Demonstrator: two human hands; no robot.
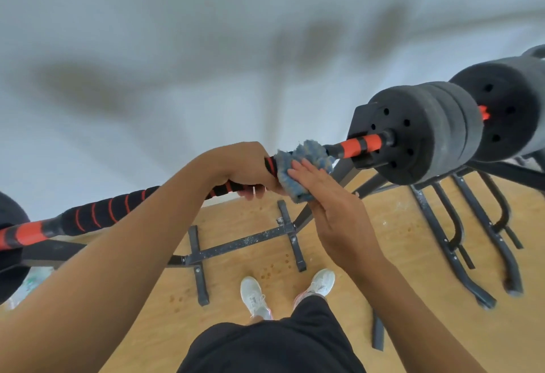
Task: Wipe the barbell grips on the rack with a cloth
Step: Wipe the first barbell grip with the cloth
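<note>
Home gym, loaded barbell point(365, 144) w/ plates point(424, 130), steel racks point(241, 242), wood floor point(383, 225)

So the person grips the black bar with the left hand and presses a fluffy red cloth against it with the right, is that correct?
Not quite: the fluffy cloth is blue, not red, as the head view shows. The rest holds: the left hand grips the black barbell bar with orange stripes, and the right hand presses the cloth against it with straight fingers.
</note>
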